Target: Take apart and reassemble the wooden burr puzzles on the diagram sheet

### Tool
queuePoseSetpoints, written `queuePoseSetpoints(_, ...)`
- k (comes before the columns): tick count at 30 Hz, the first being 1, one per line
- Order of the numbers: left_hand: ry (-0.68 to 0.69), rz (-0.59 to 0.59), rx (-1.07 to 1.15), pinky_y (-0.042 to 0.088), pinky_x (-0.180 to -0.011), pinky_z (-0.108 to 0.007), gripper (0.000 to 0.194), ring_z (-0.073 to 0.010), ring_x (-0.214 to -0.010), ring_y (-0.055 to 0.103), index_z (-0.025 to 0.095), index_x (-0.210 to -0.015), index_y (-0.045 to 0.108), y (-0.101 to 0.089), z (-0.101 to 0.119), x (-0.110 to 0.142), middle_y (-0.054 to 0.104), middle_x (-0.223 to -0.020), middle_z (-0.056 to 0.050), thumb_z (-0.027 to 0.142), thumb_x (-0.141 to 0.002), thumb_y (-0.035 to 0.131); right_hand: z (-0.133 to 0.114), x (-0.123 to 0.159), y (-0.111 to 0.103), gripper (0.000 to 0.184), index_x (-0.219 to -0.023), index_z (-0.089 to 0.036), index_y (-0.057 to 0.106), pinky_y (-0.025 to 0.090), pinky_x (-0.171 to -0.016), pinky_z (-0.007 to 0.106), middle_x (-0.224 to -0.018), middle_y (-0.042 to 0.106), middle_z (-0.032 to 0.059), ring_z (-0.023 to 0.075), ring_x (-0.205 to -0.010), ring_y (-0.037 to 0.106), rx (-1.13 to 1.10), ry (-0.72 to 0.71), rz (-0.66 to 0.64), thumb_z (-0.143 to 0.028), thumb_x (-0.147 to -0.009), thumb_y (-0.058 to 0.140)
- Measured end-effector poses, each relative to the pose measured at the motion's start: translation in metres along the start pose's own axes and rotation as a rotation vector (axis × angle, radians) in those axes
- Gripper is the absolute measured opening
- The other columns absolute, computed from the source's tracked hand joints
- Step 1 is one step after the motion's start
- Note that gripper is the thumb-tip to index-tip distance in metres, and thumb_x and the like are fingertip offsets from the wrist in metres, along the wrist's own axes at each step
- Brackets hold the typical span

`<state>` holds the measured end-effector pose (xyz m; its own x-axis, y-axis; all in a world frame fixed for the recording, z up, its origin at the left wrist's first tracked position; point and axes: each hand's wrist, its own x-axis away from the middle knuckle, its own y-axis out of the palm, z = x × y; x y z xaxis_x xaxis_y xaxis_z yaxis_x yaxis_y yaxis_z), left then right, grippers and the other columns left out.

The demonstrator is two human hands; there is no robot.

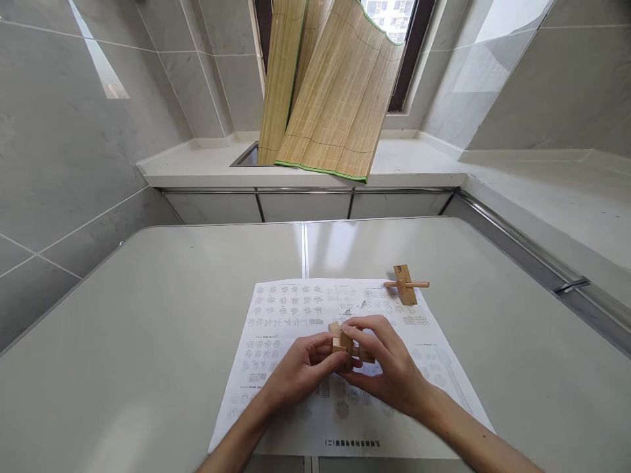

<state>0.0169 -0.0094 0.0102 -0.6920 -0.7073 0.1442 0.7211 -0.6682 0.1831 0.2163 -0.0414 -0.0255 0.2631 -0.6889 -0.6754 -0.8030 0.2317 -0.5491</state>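
Between both hands is a wooden interlocking puzzle point(346, 343), a cluster of small light-brown blocks held just above a printed sheet point(290, 430). My left hand point(306, 364) closes on its left side, thumb in front and fingers behind. My right hand point(387, 358) grips it from the right, with the index finger on top and the thumb underneath. Parts of the blocks are hidden by the fingers. The sheet bears rows of small line drawings. At its upper right corner lies another wooden piece point(405, 285), a flat marked plate crossed by a round stick.
The pale table point(148, 315) has a seam down its middle. Behind it runs a white ledge point(197, 167), with a bamboo mat point(340, 92) hanging in front of a window. A metal rail point(522, 243) lies along the right side, and tiled walls stand on both sides.
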Motion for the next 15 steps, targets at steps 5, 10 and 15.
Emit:
queuePoseSetpoints(5, 0.021, 0.098, -0.058, 0.058, -0.095, -0.040, 0.033, -0.0301, -0.107, 0.076, 0.017, -0.118, 0.076, 0.0020, -0.0067, 0.0012, 0.081, -0.110, -0.012, 0.041, -0.096, 0.072, -0.0007, 0.0005, 0.0016, 0.072, -0.155, -0.033, 0.044, 0.064, -0.080, 0.046, -0.121, 0.065, 0.0128, 0.0305, -0.107, 0.066, 0.025, -0.031, 0.035, -0.012, -0.092, 0.072)
queuePoseSetpoints(10, 0.051, 0.128, -0.158, 0.058, -0.084, -0.036, 0.031, -0.0260, -0.091, 0.075, 0.019, -0.116, 0.078, 0.0022, -0.0069, 0.0018, 0.080, -0.092, -0.007, 0.041, -0.095, 0.072, 0.0010, 0.0034, 0.0038, 0.078, -0.158, -0.036, 0.040, 0.062, -0.080, 0.047, -0.120, 0.067, 0.0117, 0.0302, -0.103, 0.068, 0.065, -0.056, 0.056, -0.011, -0.091, 0.074)
queuePoseSetpoints(15, 0.081, 0.165, -0.236, 0.058, -0.078, -0.033, 0.030, -0.0220, -0.082, 0.072, 0.019, -0.114, 0.079, 0.0015, -0.0073, 0.0013, 0.079, -0.087, -0.005, 0.041, -0.095, 0.073, 0.0025, 0.0055, 0.0042, 0.078, -0.158, -0.036, 0.040, 0.062, -0.083, 0.049, -0.123, 0.067, 0.0119, 0.0305, -0.106, 0.068, 0.092, -0.060, 0.048, -0.009, -0.092, 0.072)
